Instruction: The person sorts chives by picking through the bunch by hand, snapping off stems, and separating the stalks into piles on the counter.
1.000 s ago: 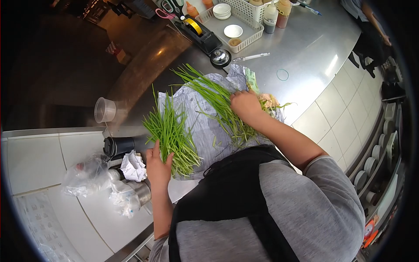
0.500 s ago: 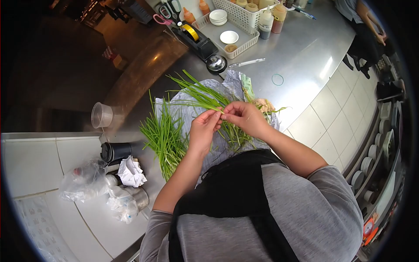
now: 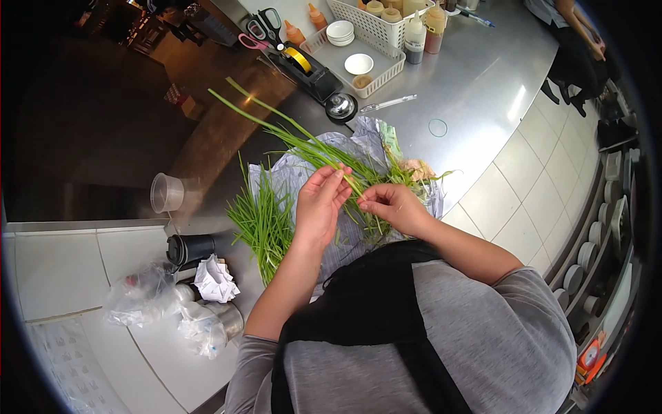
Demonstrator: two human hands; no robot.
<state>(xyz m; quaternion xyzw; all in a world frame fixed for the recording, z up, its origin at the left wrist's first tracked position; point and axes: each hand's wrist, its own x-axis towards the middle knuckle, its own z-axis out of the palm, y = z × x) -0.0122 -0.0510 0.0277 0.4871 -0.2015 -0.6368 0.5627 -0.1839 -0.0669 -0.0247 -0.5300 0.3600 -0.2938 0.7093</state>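
My left hand (image 3: 323,201) is closed around a couple of long green chive stalks (image 3: 276,128), whose tips reach out to the upper left. At the lower ends of these stalks, my right hand (image 3: 398,210) pinches with thumb and forefinger; what exactly lies in the pinch is too small to be sure of. A bunch of chives (image 3: 262,224) lies left of my left hand. Behind my hands more chives spread over a crumpled greyish sheet (image 3: 274,178). Loose, partly yellowed trimmings (image 3: 376,224) lie beneath my right hand.
A call bell (image 3: 340,107), tape dispenser (image 3: 314,72), pen (image 3: 388,103) and green rubber band (image 3: 438,127) are on the steel counter. Farther back are a white basket (image 3: 376,81) and sauce bottles (image 3: 414,40). A clear cup (image 3: 167,193) and black tumbler (image 3: 191,250) stand left. Another person (image 3: 578,52) is upper right.
My right hand has moved down and slightly right, away from my left hand. The held stalks now extend farther toward the upper left. My left hand has shifted slightly.
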